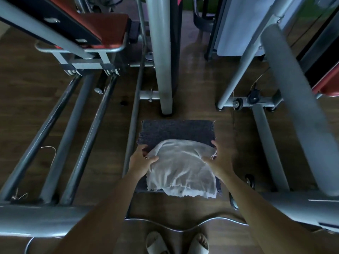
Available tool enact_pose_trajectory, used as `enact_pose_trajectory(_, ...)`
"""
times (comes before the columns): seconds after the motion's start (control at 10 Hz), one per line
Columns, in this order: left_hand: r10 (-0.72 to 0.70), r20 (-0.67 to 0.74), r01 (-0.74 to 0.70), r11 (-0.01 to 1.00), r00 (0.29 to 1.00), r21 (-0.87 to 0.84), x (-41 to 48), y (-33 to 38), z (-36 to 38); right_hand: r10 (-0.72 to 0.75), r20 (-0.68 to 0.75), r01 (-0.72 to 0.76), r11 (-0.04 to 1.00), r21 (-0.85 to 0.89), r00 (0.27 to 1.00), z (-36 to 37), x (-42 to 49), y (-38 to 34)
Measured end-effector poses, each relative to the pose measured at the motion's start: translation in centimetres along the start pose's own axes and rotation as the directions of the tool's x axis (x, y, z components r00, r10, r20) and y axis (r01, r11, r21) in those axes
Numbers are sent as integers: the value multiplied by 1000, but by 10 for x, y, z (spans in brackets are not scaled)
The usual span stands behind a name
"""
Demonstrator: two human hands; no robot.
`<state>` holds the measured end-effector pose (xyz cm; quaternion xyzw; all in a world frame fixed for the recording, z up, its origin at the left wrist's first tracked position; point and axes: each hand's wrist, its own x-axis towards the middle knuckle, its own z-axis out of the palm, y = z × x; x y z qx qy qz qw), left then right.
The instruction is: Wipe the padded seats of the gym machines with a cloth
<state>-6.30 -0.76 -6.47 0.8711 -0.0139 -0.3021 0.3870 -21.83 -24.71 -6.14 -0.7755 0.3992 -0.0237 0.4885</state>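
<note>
A thin white cloth (180, 167) hangs spread between both hands above a dark grey mat (176, 131) on the wooden floor. My left hand (142, 158) pinches the cloth's upper left corner. My right hand (219, 158) pinches its upper right corner. The cloth's lower edge drapes over the near part of the mat. A red padded seat (108, 28) on a grey metal frame sits at the upper left. Part of another red pad (326, 83) shows at the right edge.
Grey machine rails (73, 132) run along the floor on the left. An upright post (163, 57) stands just behind the mat. Angled grey tubes (291, 107) cross the right side. A curved bar (183, 228) lies near my sandalled feet (176, 244).
</note>
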Motion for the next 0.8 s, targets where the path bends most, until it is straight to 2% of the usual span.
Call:
enact_pose_trajectory(0.1, -2, -81, 8, 997, 997, 73, -8, -3, 14, -68, -82, 50, 978, -202, 994, 12, -12, 21)
enact_pose_trajectory(0.2, 10, -130, 16, 980, 991, 199, -13, -7, 19, -68, -46, 48, 935, -353, 997, 15, -24, 34)
enact_pose_trajectory(0.3, 9, -153, 26, 974, 988, 225, -15, -7, 20, -66, 1, 62, 930, -362, 998, 16, -30, 38)
enact_pose_trajectory(0.4, -48, -191, 75, 988, 980, 136, -13, 2, 9, -28, 7, 29, 959, -281, 1000, 10, -30, 31)
enact_pose_trajectory(0.5, 13, -201, 25, 983, 980, 183, -25, -2, 3, -39, 72, 67, 888, -454, 997, 7, -38, 33)
enact_pose_trajectory(0.6, 358, 176, -389, 705, 917, 592, -38, -29, 1, -108, 275, 278, 646, -711, 955, 0, -51, 36)
enact_pose_trajectory(0.7, 260, 381, -460, 551, 887, 696, -61, -48, 3, -21, 350, 291, 601, -744, 937, -11, -86, 37)
enact_pose_trajectory(0.8, 204, 356, -393, 683, 912, 616, -78, -55, -4, -22, 348, 300, 560, -772, 937, -23, -111, 38)
